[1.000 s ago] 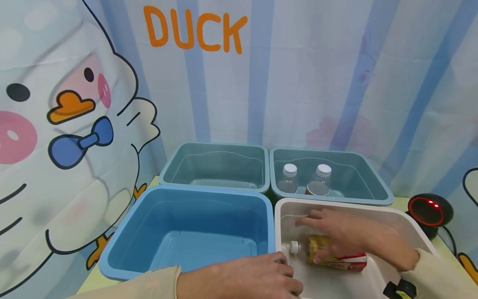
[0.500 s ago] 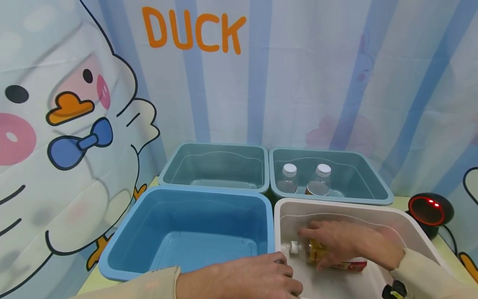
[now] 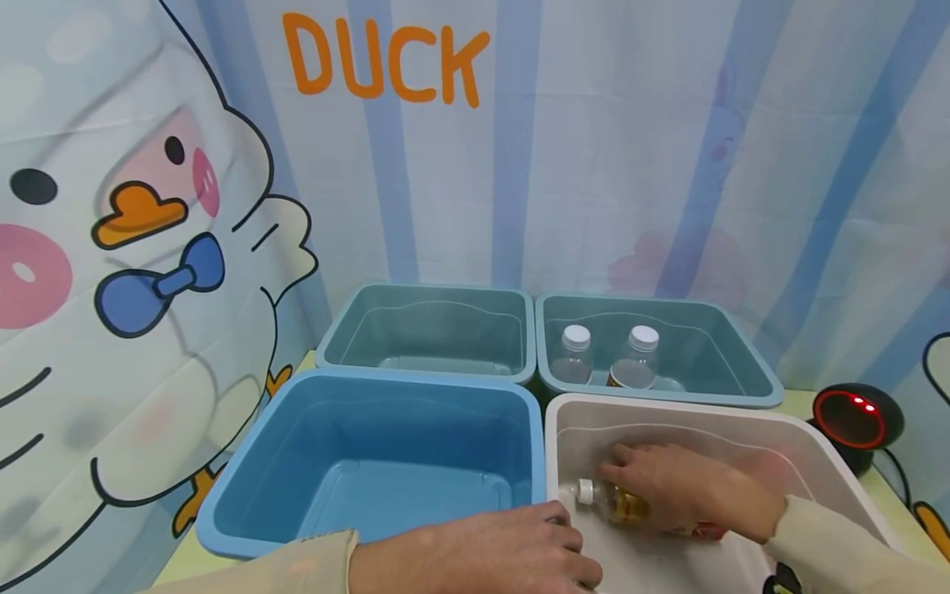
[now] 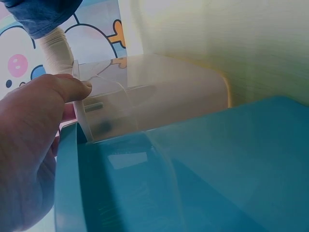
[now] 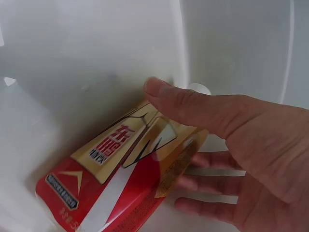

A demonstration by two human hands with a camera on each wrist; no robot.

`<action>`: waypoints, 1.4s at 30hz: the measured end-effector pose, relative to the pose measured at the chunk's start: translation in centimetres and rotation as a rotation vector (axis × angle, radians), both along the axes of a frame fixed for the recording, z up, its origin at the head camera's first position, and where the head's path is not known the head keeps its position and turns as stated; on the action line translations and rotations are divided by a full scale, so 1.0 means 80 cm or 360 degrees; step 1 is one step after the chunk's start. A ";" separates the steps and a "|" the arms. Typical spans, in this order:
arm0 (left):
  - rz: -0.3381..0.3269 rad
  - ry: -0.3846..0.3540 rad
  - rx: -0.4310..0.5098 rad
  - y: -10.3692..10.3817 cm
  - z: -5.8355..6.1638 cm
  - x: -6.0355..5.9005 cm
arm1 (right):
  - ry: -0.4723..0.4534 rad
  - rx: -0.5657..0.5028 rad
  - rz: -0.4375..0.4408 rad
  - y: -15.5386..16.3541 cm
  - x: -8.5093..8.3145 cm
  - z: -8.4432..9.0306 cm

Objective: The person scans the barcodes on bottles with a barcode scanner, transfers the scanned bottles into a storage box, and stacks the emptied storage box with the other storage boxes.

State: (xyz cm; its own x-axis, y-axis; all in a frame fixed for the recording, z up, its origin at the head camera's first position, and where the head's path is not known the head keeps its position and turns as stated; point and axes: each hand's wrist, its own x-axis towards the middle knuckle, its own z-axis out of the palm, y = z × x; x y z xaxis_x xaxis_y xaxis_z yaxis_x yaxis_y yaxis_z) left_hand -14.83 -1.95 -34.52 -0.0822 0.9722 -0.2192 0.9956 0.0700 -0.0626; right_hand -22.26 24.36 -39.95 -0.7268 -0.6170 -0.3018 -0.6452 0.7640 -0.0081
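A plastic drink bottle (image 3: 629,505) lies on its side in the white bin (image 3: 742,412), its white cap toward the left. Red, gold and white cover its label in the right wrist view. My right hand (image 3: 671,483) holds the bottle from above, thumb (image 5: 169,99) on one side and fingers on the other, hiding part of the label. At the near corner where the white bin meets the blue bin (image 3: 371,376), my left hand (image 3: 482,553) grips the white bin's rim. Its thumb (image 4: 75,89) lies over the edge, with fingers on the outside.
Two capped clear bottles (image 3: 642,355) stand in the back right teal bin (image 3: 712,346). Beside it is another teal bin (image 3: 445,322). A black device with a red ring (image 3: 853,419) stands right of the white bin. A duck-print curtain (image 3: 460,190) hangs behind.
My right hand has come down closer around the bottle, its spread fingers drawing in toward the label. The left hand has stayed at the rim.
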 end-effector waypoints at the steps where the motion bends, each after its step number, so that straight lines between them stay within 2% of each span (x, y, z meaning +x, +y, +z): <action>1: 0.0003 -0.0005 -0.0006 0.000 0.000 0.000 | 0.0036 0.0019 0.0037 0.000 0.000 -0.002; 7: 0.0014 -0.0019 -0.0003 0.000 0.001 0.000 | 0.0137 0.0034 0.0163 0.001 0.002 -0.006; 12: 0.0013 -0.0028 0.0005 -0.001 0.000 0.001 | 0.0083 0.0033 0.0116 0.001 0.004 -0.007; 16: 0.0007 -0.0025 -0.0011 -0.001 0.000 0.000 | -0.0089 0.0014 0.0023 0.002 0.006 -0.007; 22: -0.0001 -0.0006 -0.0010 0.000 0.001 0.000 | -0.0409 -0.0119 -0.0057 0.006 0.004 -0.005; 26: -0.0010 -0.0009 0.0005 -0.001 0.001 0.000 | -0.0492 -0.0179 -0.0049 0.008 0.000 -0.004; 29: -0.0017 -0.0009 0.0016 -0.001 0.000 0.000 | -0.0490 -0.0213 -0.0037 0.009 -0.001 -0.003; 33: -0.0027 0.0002 0.0036 -0.001 0.000 0.001 | -0.0509 -0.0331 -0.0005 0.011 -0.004 0.002; 38: -0.0048 0.0024 0.0070 -0.001 -0.001 0.001 | -0.0572 -0.0599 0.0069 0.011 -0.008 0.015; 42: -0.0061 0.0014 0.0080 -0.001 0.000 0.001 | -0.0565 -0.0816 0.0142 0.012 -0.012 0.029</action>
State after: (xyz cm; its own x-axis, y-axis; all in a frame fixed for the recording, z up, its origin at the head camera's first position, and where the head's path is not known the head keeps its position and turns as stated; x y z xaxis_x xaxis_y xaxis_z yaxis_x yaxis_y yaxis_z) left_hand -14.77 -2.04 -34.53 -0.0463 0.9844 -0.1697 0.9970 0.0351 -0.0685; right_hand -23.22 25.29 -37.64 -0.5758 -0.8008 -0.1650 -0.5970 0.5497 -0.5843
